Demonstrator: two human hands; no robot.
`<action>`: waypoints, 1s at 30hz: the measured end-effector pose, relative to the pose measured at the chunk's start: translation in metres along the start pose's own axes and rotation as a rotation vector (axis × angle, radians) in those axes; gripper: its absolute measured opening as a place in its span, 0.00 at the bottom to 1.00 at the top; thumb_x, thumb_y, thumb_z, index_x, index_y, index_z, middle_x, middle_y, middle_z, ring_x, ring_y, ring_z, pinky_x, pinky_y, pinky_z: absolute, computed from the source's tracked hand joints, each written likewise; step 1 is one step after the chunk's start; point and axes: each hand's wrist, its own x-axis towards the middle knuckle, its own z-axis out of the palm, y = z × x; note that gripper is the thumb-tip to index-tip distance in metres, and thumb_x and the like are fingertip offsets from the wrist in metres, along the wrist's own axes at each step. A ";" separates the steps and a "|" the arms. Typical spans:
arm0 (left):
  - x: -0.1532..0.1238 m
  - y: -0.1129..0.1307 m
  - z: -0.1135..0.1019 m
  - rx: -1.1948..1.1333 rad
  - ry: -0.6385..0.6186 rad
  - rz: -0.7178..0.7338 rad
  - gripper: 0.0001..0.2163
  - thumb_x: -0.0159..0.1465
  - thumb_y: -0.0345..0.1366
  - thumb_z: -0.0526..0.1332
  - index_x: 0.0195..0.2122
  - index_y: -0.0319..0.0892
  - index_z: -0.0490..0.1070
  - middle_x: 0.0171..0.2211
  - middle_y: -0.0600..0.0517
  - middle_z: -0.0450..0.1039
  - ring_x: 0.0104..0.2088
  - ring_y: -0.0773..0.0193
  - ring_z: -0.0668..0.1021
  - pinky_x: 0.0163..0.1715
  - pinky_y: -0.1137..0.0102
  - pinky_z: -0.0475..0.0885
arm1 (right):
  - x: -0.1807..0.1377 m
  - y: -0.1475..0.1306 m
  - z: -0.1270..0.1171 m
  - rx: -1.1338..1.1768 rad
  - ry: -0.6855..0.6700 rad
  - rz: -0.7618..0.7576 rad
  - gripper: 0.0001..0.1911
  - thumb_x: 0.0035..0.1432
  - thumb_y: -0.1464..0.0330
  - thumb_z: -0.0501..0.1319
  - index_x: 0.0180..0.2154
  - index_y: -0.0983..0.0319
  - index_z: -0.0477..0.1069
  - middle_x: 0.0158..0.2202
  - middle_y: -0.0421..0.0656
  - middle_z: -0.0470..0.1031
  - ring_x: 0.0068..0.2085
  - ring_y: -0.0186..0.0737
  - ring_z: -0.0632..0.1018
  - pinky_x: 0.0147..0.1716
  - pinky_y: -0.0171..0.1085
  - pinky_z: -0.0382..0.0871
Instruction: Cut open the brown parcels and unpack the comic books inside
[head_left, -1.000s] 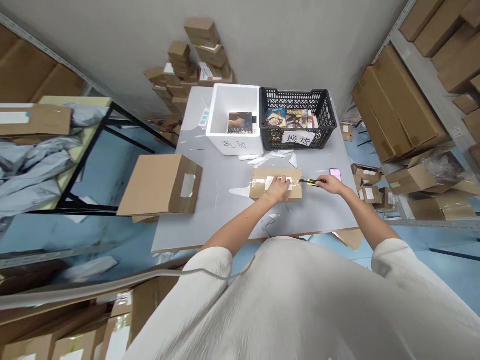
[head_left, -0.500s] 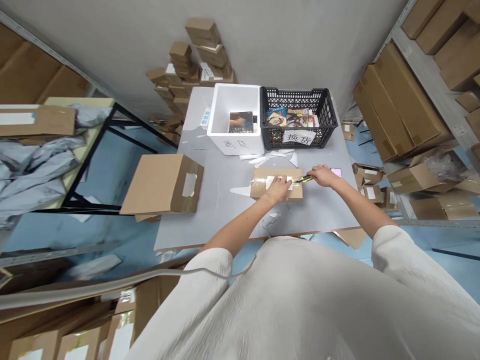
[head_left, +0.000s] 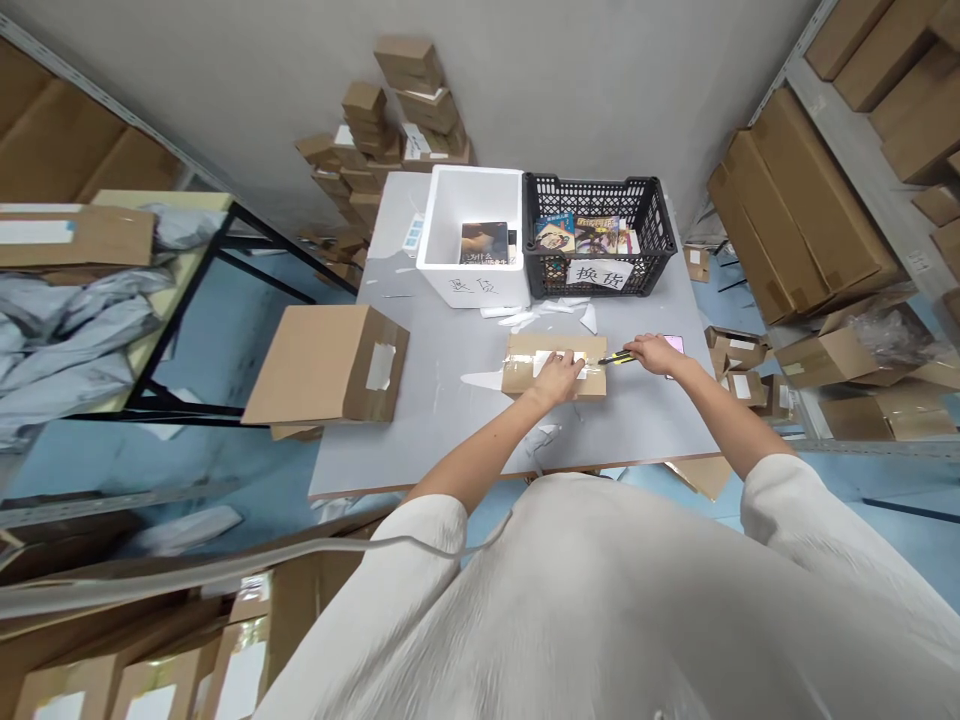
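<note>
A taped cardboard box (head_left: 519,378) lies on the grey table (head_left: 442,400) in front of me. My left hand (head_left: 557,380) rests on its top, fingers stretched out over a white label (head_left: 541,360). My right hand (head_left: 654,354) is closed around a yellow and black utility knife (head_left: 619,357), just right of the box. The knife's tip is at the box's right end; whether it touches the cardboard I cannot tell. Beside the right hand lies a phone (head_left: 675,343) with a lit pink screen, partly covered by the hand.
Behind the box stand a white foam bin (head_left: 472,287) with a book (head_left: 484,243) and a black crate (head_left: 660,255) holding several books. Paper scraps (head_left: 589,318) lie before them. A larger carton (head_left: 307,365) sits at the left edge. Shelves with cartons flank both sides.
My right hand has drawn the utility knife slightly to the right, towards the box's right end. The left hand stays on the box.
</note>
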 end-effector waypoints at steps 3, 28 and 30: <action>-0.001 0.001 -0.001 -0.002 -0.003 0.000 0.36 0.62 0.40 0.78 0.70 0.45 0.69 0.67 0.36 0.71 0.61 0.40 0.84 0.74 0.50 0.63 | -0.003 0.003 0.007 0.068 0.005 0.025 0.23 0.78 0.64 0.54 0.62 0.55 0.84 0.54 0.56 0.84 0.56 0.61 0.80 0.57 0.53 0.69; 0.009 -0.008 -0.007 -0.166 0.119 -0.154 0.28 0.77 0.33 0.56 0.78 0.48 0.62 0.73 0.37 0.69 0.66 0.42 0.78 0.66 0.51 0.71 | -0.068 -0.019 0.024 0.655 0.129 0.232 0.20 0.78 0.52 0.58 0.58 0.55 0.79 0.40 0.43 0.88 0.39 0.46 0.84 0.41 0.40 0.78; 0.013 -0.009 -0.004 -0.169 0.134 -0.155 0.28 0.76 0.33 0.58 0.76 0.51 0.64 0.72 0.38 0.69 0.68 0.42 0.76 0.66 0.51 0.70 | -0.071 -0.028 0.023 0.565 0.155 0.156 0.23 0.80 0.52 0.55 0.60 0.55 0.81 0.46 0.46 0.89 0.46 0.50 0.85 0.50 0.45 0.79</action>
